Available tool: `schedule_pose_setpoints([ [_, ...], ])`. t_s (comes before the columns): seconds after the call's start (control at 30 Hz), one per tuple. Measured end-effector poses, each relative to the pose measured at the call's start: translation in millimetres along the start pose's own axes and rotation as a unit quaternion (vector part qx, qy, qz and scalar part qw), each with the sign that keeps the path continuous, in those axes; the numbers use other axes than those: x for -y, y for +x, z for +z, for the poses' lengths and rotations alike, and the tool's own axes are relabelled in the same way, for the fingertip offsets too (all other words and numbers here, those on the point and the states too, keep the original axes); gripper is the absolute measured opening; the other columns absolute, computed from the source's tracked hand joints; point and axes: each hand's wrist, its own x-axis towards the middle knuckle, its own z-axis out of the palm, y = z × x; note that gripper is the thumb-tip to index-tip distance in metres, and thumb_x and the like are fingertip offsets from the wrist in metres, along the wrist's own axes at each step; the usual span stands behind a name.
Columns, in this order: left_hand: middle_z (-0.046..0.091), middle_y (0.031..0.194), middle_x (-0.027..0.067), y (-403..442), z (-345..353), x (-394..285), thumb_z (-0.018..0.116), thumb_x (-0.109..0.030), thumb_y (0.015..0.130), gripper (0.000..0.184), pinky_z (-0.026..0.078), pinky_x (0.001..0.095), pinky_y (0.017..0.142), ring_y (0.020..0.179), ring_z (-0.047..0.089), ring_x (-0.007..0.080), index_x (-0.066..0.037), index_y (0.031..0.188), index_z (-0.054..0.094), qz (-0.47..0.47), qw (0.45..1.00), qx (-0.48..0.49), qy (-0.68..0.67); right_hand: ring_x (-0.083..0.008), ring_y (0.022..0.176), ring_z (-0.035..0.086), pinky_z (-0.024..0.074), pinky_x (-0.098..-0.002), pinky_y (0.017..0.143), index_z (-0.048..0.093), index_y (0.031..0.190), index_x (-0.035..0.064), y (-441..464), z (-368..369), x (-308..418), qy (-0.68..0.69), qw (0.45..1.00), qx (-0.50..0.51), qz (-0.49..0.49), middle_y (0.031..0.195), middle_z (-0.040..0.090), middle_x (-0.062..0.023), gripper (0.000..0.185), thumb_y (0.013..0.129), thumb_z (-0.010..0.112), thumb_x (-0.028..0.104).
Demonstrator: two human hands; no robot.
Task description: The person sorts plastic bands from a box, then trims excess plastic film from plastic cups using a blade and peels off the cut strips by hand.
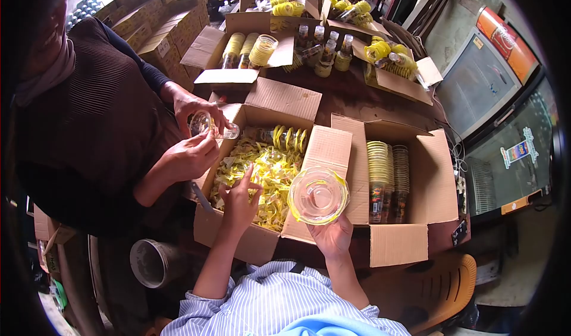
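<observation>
My right hand (pixel 331 236) grips a clear round plastic cup (pixel 319 194), its open mouth toward me and yellow strip-like material around its rim. Over a cardboard box (pixel 262 241) full of crumpled yellow-and-clear plastic strips (pixel 267 175), my left hand (pixel 241 200) is open, fingers apart and holding nothing I can see. Whether its fingers touch the strips I cannot tell. Along the far side of that box lies a row of yellow-rimmed cups (pixel 289 138).
At left, a person's hands (pixel 199 140) hold small clear cups. Stacked cups (pixel 388 175) stand in the right box (pixel 437 181). Farther boxes (pixel 229 77) hold more cups, with bottle-like containers (pixel 329 50) between. A bucket (pixel 150 263), an orange chair (pixel 458 276) and a glass-door fridge (pixel 511 151) flank the table.
</observation>
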Motion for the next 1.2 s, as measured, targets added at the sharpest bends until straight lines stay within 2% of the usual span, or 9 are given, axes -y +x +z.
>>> schedule_pose_setpoints([
  [0.07,0.056,0.095,0.0061,0,4,0,0.062,-0.004,0.073,0.045,0.025,0.0473,0.091,0.092,0.053,0.0216,-0.006,0.116,0.048,0.026,0.997,-0.047,-0.057,-0.0286,0.121,0.036,0.0367,-0.0405,0.098,0.049,0.115,0.0042,1,6,-2,-0.024,0.999,0.031,0.012,0.129,0.039,-0.0154,0.035,0.085,0.053,0.021],
  [0.17,0.056,0.095,0.0063,3,-24,-31,0.06,-0.002,0.074,0.042,0.033,0.0398,0.086,0.089,0.052,0.0224,-0.006,0.114,0.049,0.043,0.973,-0.097,-0.204,-0.0285,0.121,0.036,0.0347,-0.0402,0.099,0.041,0.122,0.0007,2,7,-4,-0.055,0.998,0.036,0.009,0.128,0.039,-0.0152,0.045,0.084,0.055,0.021],
  [0.3,0.057,0.089,0.0068,-9,-69,-90,0.064,-0.011,0.073,0.025,0.035,0.0323,0.077,0.086,0.051,0.0197,-0.007,0.097,0.06,0.184,0.97,-0.11,-0.115,-0.0284,0.123,0.034,0.0339,-0.0408,0.099,0.034,0.125,-0.0014,2,5,-5,-0.084,0.996,0.035,-0.017,0.127,0.04,-0.0148,0.052,0.083,0.056,0.02],
  [0.37,0.058,0.086,0.0065,-11,-79,-116,0.065,-0.019,0.073,0.02,0.033,0.0291,0.076,0.086,0.051,0.0187,-0.009,0.091,0.063,0.19,0.977,-0.038,-0.09,-0.0281,0.123,0.033,0.0328,-0.0413,0.1,0.035,0.125,-0.0002,2,-2,-5,-0.094,0.995,0.025,-0.03,0.128,0.039,-0.014,0.052,0.082,0.057,0.02],
  [0.4,0.059,0.085,0.0069,-11,-79,-120,0.065,-0.012,0.07,0.019,0.035,0.0283,0.075,0.082,0.051,0.0195,-0.008,0.089,0.064,0.182,0.977,-0.008,-0.108,-0.028,0.124,0.033,0.0319,-0.0417,0.101,0.038,0.124,0.0008,3,-5,-5,-0.107,0.993,0.015,-0.037,0.129,0.038,-0.0135,0.049,0.082,0.057,0.019],
  [0.57,0.061,0.076,0.0038,-9,-64,-110,0.069,-0.017,0.071,0.014,0.035,0.0269,0.073,0.079,0.054,0.0143,-0.007,0.081,0.065,0.134,0.979,0.071,-0.139,-0.0273,0.125,0.031,0.0276,-0.0436,0.103,0.052,0.113,0.0068,2,-18,0,-0.17,0.98,0.053,-0.091,0.135,0.034,-0.0118,0.032,0.082,0.057,0.015],
  [0.6,0.061,0.075,0.0034,-7,-64,-107,0.069,-0.017,0.071,0.014,0.036,0.027,0.073,0.078,0.055,0.0138,-0.007,0.08,0.065,0.128,0.977,0.085,-0.145,-0.0263,0.119,0.039,0.033,-0.0397,0.099,0.055,0.091,0.0085,1,-11,-3,-0.187,0.974,0.023,-0.124,0.128,0.041,-0.0114,0.013,0.082,0.058,0.017],
  [0.83,0.058,0.073,0.0028,-7,-57,-93,0.063,-0.028,0.078,0.019,0.029,0.0302,0.073,0.071,0.051,0.0165,-0.009,0.08,0.063,0.075,0.965,0.158,-0.196,-0.0242,0.121,0.038,0.034,-0.0416,0.099,0.059,0.1,0.0088,0,-19,9,-0.249,0.953,0.071,-0.16,0.134,0.036,-0.0106,0.018,0.082,0.057,0.009],
  [1.2,0.054,0.076,0.0062,-13,-50,-94,0.059,-0.017,0.081,0.013,0.031,0.0303,0.076,0.077,0.051,0.0182,-0.004,0.083,0.055,0.083,0.979,0.1,-0.159,-0.0243,0.119,0.039,0.0341,-0.0419,0.098,0.059,0.098,0.007,-4,-26,14,-0.306,0.923,0.035,-0.23,0.132,0.039,-0.0112,0.018,0.081,0.056,0.004],
])
